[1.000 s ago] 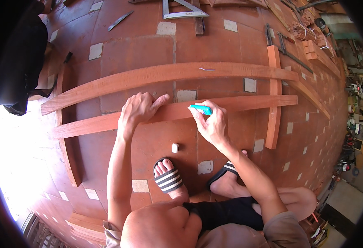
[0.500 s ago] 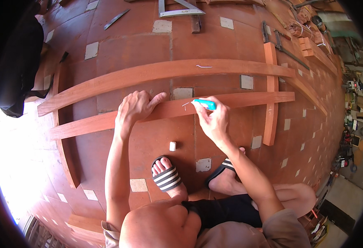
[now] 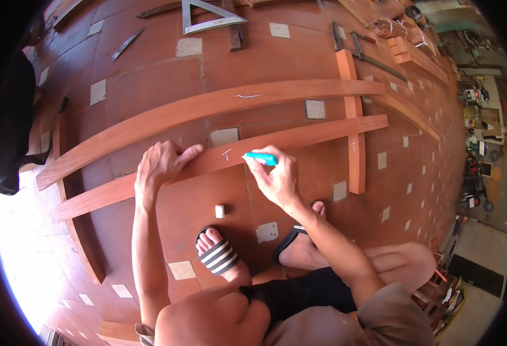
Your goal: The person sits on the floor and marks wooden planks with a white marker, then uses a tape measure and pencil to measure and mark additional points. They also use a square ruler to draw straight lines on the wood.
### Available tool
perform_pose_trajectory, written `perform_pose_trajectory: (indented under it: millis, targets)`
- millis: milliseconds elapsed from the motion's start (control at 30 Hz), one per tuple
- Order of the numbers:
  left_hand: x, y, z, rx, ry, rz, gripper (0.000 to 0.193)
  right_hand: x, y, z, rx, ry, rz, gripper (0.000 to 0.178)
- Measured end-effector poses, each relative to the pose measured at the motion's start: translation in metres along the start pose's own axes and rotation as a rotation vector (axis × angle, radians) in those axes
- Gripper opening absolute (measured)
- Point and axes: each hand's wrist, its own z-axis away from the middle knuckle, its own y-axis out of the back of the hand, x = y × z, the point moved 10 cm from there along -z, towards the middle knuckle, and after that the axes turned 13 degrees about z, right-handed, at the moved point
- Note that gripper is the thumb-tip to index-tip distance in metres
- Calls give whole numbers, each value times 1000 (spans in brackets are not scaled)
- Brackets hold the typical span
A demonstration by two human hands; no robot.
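A long reddish wooden beam [image 3: 302, 137] lies across two shorter crosspieces in front of me. My left hand [image 3: 162, 167] grips its left part, fingers curled over the top and thumb stretched to the right along the wood. In my right hand [image 3: 278, 180] a teal marker pen [image 3: 263, 158] is pinched, its white tip at the beam's near edge. Just left of the tip is a small white mark [image 3: 226, 154] on the beam. Beyond lies a second, curved beam [image 3: 207, 104] bearing a wavy white line.
The crosspieces [image 3: 356, 164] lie under the beams at right and left. A small whitish block [image 3: 220, 211] sits on the tiled floor by my sandalled foot [image 3: 218, 254]. Farther off are a metal set square [image 3: 207, 26], a clamp [image 3: 374, 60] and stacked timber [image 3: 418, 60].
My right hand has moved the pen slightly right along the beam, away from the white mark. My left hand stays on the beam. The whole view has shifted and turned a little.
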Motion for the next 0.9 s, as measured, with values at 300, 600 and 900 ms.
perform_pose_trajectory:
  millis: [300,600,900]
  targets:
    - [-2,-4,3,-2,2,-6,82,5,-1,2,-81,-44,42,20]
    - [-4,-3,5,10,9,-12,82,-1,-3,-6,-20,22,-47,19]
    - [-5,-7,1,2,23,-12,85,-8,-9,-15,-62,72,-2,18]
